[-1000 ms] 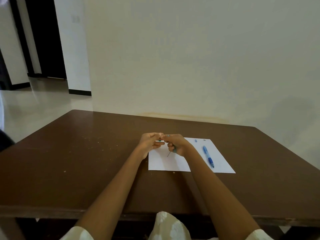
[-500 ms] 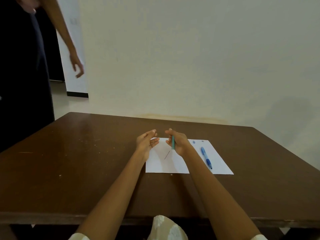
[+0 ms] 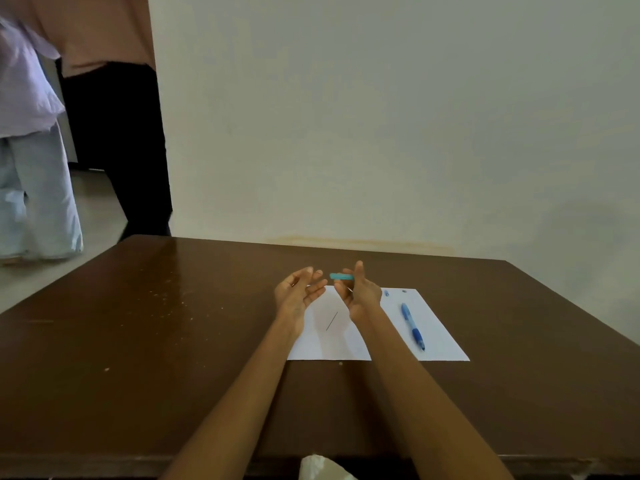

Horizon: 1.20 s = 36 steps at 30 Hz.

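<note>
Brown wooden table [image 3: 173,341], glossy top, pushed right up against a plain off-white wall [image 3: 381,116]. There's a yellowish stain [image 3: 363,242] on the wall just above the table's far edge, and a scatter of pale specks [image 3: 166,292] on the left part of the top. The pale floor [image 3: 52,271] shows off to the left, where 2 people stand: 1 in a pink top and black trousers [image 3: 117,133], 1 in a lilac top and light trousers [image 3: 31,133].

1 white sheet of paper [image 3: 440,327] lies flat on the table, right of centre. On it is a blue pen [image 3: 412,325], well apart from both hands, and 2 small blue bits [image 3: 386,292] sit near the sheet's far edge. A thin dark rod [image 3: 331,321] lies on the paper between the wrists.

The right hand [image 3: 360,296] is raised above the paper with its thumb up, fingers clamped on a short teal tube [image 3: 341,276] that sticks out sideways toward the left hand [image 3: 299,294]. That one is palm up, fingers loosely spread and holding nothing, just beside the tube's free end but not touching it.

Any print on the pen is too small to read, and the paper looks blank.
</note>
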Each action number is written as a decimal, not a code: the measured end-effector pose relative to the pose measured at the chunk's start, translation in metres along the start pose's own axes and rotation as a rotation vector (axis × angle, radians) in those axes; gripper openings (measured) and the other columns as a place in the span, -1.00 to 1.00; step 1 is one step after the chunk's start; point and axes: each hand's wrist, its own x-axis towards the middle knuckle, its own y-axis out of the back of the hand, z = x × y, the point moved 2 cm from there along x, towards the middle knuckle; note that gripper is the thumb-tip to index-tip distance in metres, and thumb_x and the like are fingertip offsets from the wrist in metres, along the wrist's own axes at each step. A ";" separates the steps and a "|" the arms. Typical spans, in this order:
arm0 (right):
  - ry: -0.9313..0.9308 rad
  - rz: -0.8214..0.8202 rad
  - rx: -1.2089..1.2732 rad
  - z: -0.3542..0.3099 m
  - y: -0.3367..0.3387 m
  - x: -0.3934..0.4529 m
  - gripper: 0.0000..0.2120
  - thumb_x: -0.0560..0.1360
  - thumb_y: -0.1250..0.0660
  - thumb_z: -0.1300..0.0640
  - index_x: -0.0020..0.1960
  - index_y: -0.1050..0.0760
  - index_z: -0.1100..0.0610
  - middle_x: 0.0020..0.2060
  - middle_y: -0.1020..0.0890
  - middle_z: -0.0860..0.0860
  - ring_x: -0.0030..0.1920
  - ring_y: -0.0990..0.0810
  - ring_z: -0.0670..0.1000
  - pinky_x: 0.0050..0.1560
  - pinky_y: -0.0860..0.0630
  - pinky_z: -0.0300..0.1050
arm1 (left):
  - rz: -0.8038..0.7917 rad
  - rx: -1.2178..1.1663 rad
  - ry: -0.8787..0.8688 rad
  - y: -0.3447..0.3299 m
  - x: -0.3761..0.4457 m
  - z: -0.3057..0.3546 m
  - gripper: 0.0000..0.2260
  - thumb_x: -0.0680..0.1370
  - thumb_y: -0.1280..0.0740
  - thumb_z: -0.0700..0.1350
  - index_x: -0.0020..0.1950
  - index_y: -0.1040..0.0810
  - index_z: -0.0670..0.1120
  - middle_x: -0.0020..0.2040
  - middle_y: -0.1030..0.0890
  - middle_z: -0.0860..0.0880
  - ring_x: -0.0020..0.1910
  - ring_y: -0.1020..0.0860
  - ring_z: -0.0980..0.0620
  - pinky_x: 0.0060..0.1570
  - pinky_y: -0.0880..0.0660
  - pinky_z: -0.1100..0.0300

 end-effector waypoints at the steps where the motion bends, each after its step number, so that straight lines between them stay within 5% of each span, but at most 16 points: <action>1: 0.002 0.023 0.021 0.001 0.001 0.001 -0.68 0.53 -0.27 -0.06 -0.07 -0.56 0.22 -0.24 -0.64 0.12 -0.47 -0.62 -0.07 -0.45 -0.57 -0.35 | -0.005 0.005 -0.009 0.000 0.001 -0.001 -0.84 0.50 -0.39 -0.16 0.05 -0.55 -0.17 -0.09 -0.69 -0.12 -0.14 -0.69 -0.06 -0.21 -0.62 0.19; 14: -0.035 0.088 0.066 0.009 0.006 0.004 -0.74 0.53 -0.28 -0.04 -0.18 -0.52 0.14 -0.25 -0.64 0.09 -0.34 -0.66 -0.02 -0.42 -0.58 -0.33 | -0.090 0.120 -0.082 -0.007 -0.001 -0.006 -0.88 0.50 -0.39 -0.16 0.00 -0.57 -0.16 -0.09 -0.70 -0.12 -0.11 -0.69 -0.06 -0.16 -0.62 0.19; 26: -0.075 0.029 0.116 0.013 0.002 0.001 -0.73 0.54 -0.29 0.00 -0.11 -0.53 0.22 -0.25 -0.64 0.13 -0.49 -0.65 -0.06 -0.36 -0.63 -0.27 | -0.119 0.268 -0.156 -0.010 -0.009 -0.003 -0.93 0.49 -0.40 -0.15 -0.05 -0.63 -0.09 -0.10 -0.68 -0.10 -0.13 -0.69 0.00 -0.19 -0.61 0.26; 33: -0.139 0.013 0.173 0.013 -0.003 -0.001 -0.74 0.54 -0.29 0.03 -0.11 -0.49 0.25 -0.23 -0.62 0.16 -0.40 -0.65 -0.01 -0.46 -0.59 -0.28 | -0.161 0.264 -0.226 -0.015 -0.011 -0.002 -0.85 0.51 -0.35 -0.20 0.07 -0.62 -0.13 -0.11 -0.68 -0.01 -0.13 -0.68 0.08 -0.14 -0.60 0.28; 36: -0.157 0.014 0.214 0.012 -0.002 0.000 -0.74 0.53 -0.30 0.05 -0.12 -0.47 0.27 -0.22 -0.60 0.18 -0.51 -0.64 -0.03 -0.48 -0.59 -0.27 | -0.192 0.297 -0.226 -0.015 -0.012 -0.001 -0.78 0.52 -0.33 -0.22 0.16 -0.58 -0.17 -0.04 -0.66 -0.07 -0.09 -0.67 0.07 -0.06 -0.61 0.23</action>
